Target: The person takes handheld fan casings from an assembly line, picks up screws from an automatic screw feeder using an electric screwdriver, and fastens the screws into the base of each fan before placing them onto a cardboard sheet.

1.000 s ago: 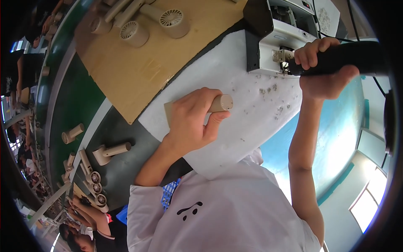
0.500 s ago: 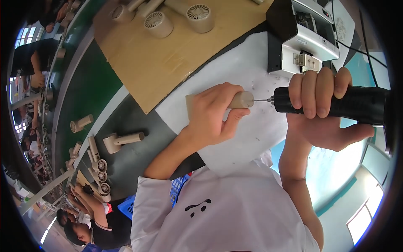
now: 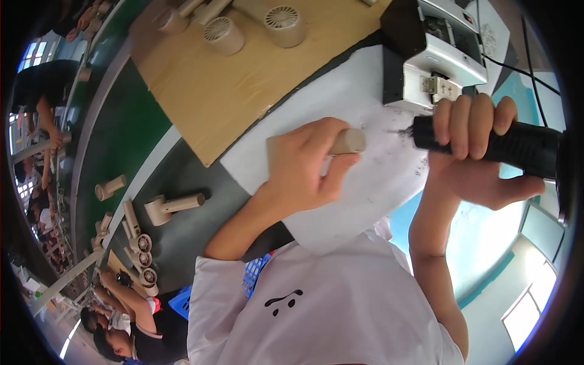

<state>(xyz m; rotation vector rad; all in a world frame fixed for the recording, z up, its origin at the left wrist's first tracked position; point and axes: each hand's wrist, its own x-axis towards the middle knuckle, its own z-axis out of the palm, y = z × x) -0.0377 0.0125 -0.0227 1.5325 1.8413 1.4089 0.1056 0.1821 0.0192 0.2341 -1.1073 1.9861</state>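
Note:
My left hand (image 3: pixel 307 161) is closed around a beige hair dryer (image 3: pixel 350 142), its handle end poking out past my thumb and fingers. Most of its body is hidden by the hand. In my right hand (image 3: pixel 471 149) is a black electric screwdriver (image 3: pixel 523 143), held level with its bit pointing left. The bit is blurred and stands a short way apart from the handle end. Both hands are over a white sheet (image 3: pixel 359 207) on the bench.
Beige hair dryers (image 3: pixel 284 27) with round grilles lie on a brown cardboard sheet (image 3: pixel 225 97) at the far side. A black and white machine (image 3: pixel 420 73) stands at the back right. More dryers (image 3: pixel 173 208) lie at left, near a green conveyor belt (image 3: pixel 137 112). Other people work beyond it.
The screwdriver has moved back to the right, and its bit has come off the end of the dryer's handle. My left hand keeps its hold almost in place.

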